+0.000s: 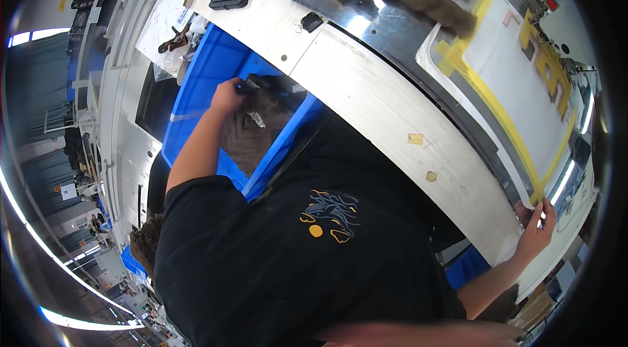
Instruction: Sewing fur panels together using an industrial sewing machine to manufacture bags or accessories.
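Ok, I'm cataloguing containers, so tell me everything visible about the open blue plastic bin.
The open blue bin looks like plastic: deep, roughly rectangular, with tall walls and a pale streak across its left side. It stands at the person's left, partly hidden by the white tabletop. Brown, furry-looking material and darker pieces lie inside. The left hand reaches in; whether it touches the bin is unclear.

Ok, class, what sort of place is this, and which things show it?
Probably a fur or textile workshop: long brown fur strips lie on the worktop, beside a yellow-taped white template, and a blue plastic bin holds more brown fur.
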